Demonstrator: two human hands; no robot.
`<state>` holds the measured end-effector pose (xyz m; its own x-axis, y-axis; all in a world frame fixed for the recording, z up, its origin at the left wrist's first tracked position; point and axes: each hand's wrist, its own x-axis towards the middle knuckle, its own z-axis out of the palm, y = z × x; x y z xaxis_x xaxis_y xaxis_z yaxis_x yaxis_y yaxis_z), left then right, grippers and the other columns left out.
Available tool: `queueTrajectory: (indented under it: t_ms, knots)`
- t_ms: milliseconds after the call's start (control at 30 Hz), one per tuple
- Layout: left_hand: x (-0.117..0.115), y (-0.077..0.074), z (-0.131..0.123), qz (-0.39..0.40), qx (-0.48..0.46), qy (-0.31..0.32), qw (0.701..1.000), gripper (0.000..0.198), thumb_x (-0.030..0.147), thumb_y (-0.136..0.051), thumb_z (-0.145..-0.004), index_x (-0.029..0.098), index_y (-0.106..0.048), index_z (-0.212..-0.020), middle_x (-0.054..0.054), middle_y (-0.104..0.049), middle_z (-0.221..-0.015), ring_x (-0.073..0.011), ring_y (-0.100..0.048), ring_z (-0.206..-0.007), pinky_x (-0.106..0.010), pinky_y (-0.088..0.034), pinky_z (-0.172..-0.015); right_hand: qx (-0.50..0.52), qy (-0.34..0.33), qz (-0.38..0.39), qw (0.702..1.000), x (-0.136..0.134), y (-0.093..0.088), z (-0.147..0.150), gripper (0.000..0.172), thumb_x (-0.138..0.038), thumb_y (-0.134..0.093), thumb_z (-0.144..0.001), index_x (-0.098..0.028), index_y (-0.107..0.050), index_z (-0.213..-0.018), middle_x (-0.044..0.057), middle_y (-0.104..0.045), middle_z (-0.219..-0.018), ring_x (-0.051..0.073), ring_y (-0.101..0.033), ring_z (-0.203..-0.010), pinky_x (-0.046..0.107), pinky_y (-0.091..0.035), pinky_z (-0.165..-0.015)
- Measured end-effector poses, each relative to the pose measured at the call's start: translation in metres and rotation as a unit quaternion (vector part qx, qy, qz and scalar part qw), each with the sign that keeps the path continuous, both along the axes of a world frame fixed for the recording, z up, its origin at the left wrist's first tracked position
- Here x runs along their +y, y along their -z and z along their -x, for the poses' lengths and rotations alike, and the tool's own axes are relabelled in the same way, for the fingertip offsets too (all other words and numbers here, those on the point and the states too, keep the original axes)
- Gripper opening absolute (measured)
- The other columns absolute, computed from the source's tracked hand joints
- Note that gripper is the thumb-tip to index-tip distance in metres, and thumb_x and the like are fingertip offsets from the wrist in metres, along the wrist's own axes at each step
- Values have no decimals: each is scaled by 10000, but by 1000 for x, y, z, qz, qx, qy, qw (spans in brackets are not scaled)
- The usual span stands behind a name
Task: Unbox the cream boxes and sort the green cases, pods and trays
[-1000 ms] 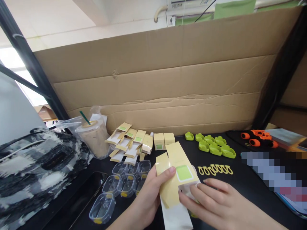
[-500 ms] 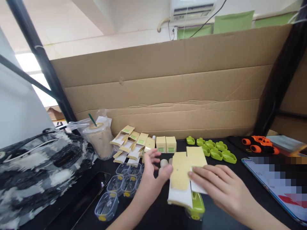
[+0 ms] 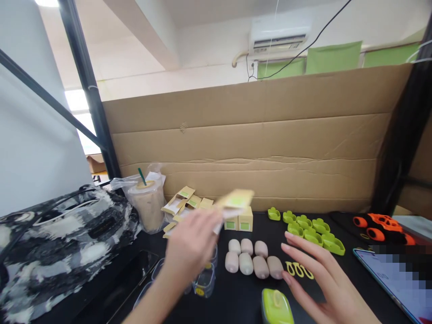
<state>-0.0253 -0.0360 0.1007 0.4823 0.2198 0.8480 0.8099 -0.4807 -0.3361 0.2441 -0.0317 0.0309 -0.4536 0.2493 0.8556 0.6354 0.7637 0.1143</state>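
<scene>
My left hand point(image 3: 191, 245), blurred by motion, is closed on a flattened yellow cardboard box point(image 3: 238, 199) with a green label. It holds the box above the left side of the table, by the other flat boxes point(image 3: 187, 198). My right hand point(image 3: 320, 283) is open, fingers apart, with nothing in it. Near its fingertips lie several rounded beige and pinkish pieces point(image 3: 260, 266) in two rows and small yellow-green loops point(image 3: 299, 270). A small container with a green lid point(image 3: 277, 306) stands at the front, left of my right hand.
Clear plastic cups point(image 3: 204, 281) stand partly behind my left arm. Two upright yellow boxes point(image 3: 245, 220) are at the back. Green lids point(image 3: 312, 236), an orange toy car point(image 3: 383, 227) and a phone point(image 3: 388, 279) lie to the right. A bagged drink cup point(image 3: 146, 202) stands left.
My left hand has moved left and up with the box. My right hand has let go of the boxes and spread its fingers. The rounded pieces and green-lidded container are now uncovered.
</scene>
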Motion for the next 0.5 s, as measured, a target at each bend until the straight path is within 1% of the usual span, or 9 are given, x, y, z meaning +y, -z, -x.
queueTrajectory:
  t_ms: [33, 100, 167, 200, 267, 333, 367, 433, 500]
  knots:
    - [7, -10, 17, -24, -18, -55, 998, 271, 97, -485, -846, 165, -580, -1091, -76, -700, -1024, -220, -631, -889, -356, -508, -782, 0, -4, 7, 1000, 0, 1, -2, 409, -139, -527, -868, -153, -478, -1274, 133, -490, -1306, 227, -487, -1183, 342, -436, -939]
    - [21, -27, 50, -30, -82, -167, 982, 284, 165, -501, -859, 177, -570, -1134, -73, -697, -997, -226, -625, -869, -342, -499, -754, -8, -7, 10, 1000, 0, 3, -4, 391, -133, -528, -862, -168, -498, -1249, 121, -492, -1290, 224, -486, -1180, 340, -439, -945]
    - [36, -37, 75, 27, -120, -263, 957, 254, 230, -458, -881, 174, -589, -1092, -87, -680, -1029, -251, -608, -936, -357, -479, -807, -19, -5, 18, 1000, 1, 3, -4, 385, -139, -535, -858, -177, -505, -1240, 118, -497, -1280, 228, -489, -1176, 346, -454, -935]
    - [43, -38, 84, 65, -127, -299, 944, 249, 242, -434, -885, 172, -598, -1059, -92, -671, -1047, -263, -599, -964, -364, -471, -821, -25, -6, 23, 999, 2, 3, -4, 380, -145, -538, -857, -181, -509, -1234, 118, -500, -1276, 231, -494, -1171, 350, -467, -921]
    - [55, -36, 96, 119, -123, -330, 928, 238, 234, -409, -874, 171, -614, -978, -96, -671, -1019, -280, -596, -972, -368, -468, -818, -33, -8, 32, 999, 2, 3, -3, 366, -159, -544, -855, -191, -518, -1219, 121, -510, -1264, 237, -512, -1151, 358, -494, -884]
    - [65, -28, 102, 156, -115, -340, 920, 227, 216, -407, -850, 173, -617, -927, -97, -676, -975, -287, -603, -957, -367, -471, -804, -38, -9, 41, 998, 2, 3, -2, 345, -167, -550, -853, -200, -529, -1196, 126, -522, -1251, 247, -527, -1131, 372, -506, -856]
    - [69, -23, 104, 172, -117, -345, 915, 229, 214, -411, -837, 170, -610, -941, -102, -675, -975, -290, -606, -954, -368, -474, -798, -41, -12, 47, 998, 2, 2, -1, 332, -163, -548, -854, -203, -533, -1183, 127, -528, -1245, 250, -534, -1123, 380, -505, -850]
    - [75, -13, 105, 198, -134, -357, 903, 301, 229, -433, -810, 132, -565, -1063, -134, -663, -1031, -297, -610, -961, -368, -482, -783, -54, -28, 72, 996, 0, 0, 0, 295, -142, -532, -860, -211, -541, -1147, 120, -552, -1219, 244, -550, -1098, 382, -498, -843]
    - [78, -6, 106, 213, -158, -367, 892, 476, 271, -469, -782, 54, -465, -1205, -191, -631, -1106, -315, -602, -993, -377, -483, -794, -80, -58, 124, 987, -4, -4, 3, 257, -116, -497, -874, -220, -544, -1105, 96, -593, -1160, 218, -576, -1049, 367, -489, -839]
